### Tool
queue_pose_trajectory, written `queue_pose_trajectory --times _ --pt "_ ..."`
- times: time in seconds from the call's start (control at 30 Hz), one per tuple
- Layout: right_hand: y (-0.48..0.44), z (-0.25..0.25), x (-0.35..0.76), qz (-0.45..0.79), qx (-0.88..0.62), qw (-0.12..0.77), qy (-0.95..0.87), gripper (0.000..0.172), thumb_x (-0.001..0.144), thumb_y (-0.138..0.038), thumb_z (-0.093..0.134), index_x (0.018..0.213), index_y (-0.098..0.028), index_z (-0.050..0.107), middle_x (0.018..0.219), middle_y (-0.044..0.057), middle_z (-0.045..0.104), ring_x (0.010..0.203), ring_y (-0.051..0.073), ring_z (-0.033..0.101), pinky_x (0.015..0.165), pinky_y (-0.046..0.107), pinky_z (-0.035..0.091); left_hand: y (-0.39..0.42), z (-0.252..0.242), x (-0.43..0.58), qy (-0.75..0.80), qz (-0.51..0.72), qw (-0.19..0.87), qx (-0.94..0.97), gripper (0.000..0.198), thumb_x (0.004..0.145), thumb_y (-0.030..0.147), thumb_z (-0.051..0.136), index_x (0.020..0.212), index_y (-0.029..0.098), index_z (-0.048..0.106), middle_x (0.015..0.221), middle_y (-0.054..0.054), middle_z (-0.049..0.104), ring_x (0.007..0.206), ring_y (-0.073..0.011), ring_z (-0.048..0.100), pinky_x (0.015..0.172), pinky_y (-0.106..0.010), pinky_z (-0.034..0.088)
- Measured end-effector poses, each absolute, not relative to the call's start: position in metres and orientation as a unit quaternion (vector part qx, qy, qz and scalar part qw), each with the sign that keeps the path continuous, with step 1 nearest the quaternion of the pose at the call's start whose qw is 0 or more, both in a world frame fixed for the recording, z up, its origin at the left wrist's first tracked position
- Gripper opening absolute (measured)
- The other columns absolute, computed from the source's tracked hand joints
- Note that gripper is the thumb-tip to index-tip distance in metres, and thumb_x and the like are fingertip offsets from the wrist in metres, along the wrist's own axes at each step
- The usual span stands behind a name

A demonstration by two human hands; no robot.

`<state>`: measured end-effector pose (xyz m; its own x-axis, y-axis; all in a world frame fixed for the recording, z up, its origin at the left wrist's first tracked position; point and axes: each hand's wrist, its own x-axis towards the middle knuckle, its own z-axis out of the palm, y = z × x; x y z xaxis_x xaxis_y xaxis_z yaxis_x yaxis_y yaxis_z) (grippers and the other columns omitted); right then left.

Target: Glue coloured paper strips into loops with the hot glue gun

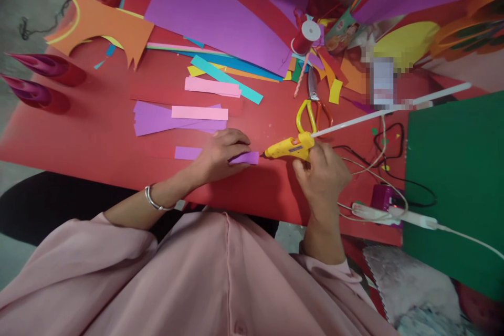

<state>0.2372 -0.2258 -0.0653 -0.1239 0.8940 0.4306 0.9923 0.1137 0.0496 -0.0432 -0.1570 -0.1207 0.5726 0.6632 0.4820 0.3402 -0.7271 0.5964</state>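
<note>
My right hand (325,173) is wrapped round the handle of a yellow glue gun (289,148), with a long white glue stick (354,121) sticking out of its back. The nozzle points left and meets, or nearly meets, the right end of a purple paper strip (248,158). Over that strip my left hand (222,156) is curled, gripping it down against the red tabletop (252,194). Just beyond lie a pink paper strip (200,112) and fanned purple strips (153,119). Scissors (311,107) with yellow and orange handles rest behind the glue gun.
Two red and purple paper cones (47,69) are at the left. Large purple sheets (208,5) and an orange cut-out (106,26) lie at the back, near a thread spool (306,37). Cables and a power strip (394,215) run along the right, beside a green board (452,184).
</note>
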Motion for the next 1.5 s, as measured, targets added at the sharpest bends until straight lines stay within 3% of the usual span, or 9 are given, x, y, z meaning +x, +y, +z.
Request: queue_pose_trajectory --times 0.77,1.1,1.5 --pt "-0.2298 -0.067 0.2395 -0.09 -0.643 0.152 -0.745 0.03 0.094 -0.022 0.061 0.122 -0.019 0.073 0.112 0.009 0.079 0.093 0.025 0.068 0.079 0.037 0.047 -0.1562 -0.1187 -0.043 0.292 0.351 0.221 0.862 0.026 0.097 0.045 0.078 0.11 0.022 0.077 0.115 -0.013 0.079 0.111 -0.0279 0.073 0.093 -0.046 0.058" --pt "-0.2244 -0.0693 0.2407 -0.166 -0.607 0.181 -0.756 0.024 0.094 -0.02 0.065 0.116 -0.018 0.073 0.106 0.007 0.08 0.087 0.023 0.071 0.076 0.035 0.048 -0.1564 -0.1185 -0.0434 0.292 0.354 0.22 0.861 0.025 0.096 0.043 0.078 0.11 0.021 0.077 0.115 -0.013 0.079 0.111 -0.0274 0.073 0.094 -0.045 0.057" --pt "-0.2217 -0.0719 0.2393 -0.14 -0.634 0.177 -0.74 0.028 0.093 -0.02 0.061 0.118 -0.018 0.072 0.105 0.01 0.079 0.09 0.025 0.07 0.075 0.037 0.048 -0.1563 -0.1185 -0.0432 0.297 0.345 0.226 0.861 0.025 0.097 0.044 0.078 0.109 0.022 0.077 0.115 -0.013 0.079 0.111 -0.0272 0.073 0.094 -0.045 0.057"
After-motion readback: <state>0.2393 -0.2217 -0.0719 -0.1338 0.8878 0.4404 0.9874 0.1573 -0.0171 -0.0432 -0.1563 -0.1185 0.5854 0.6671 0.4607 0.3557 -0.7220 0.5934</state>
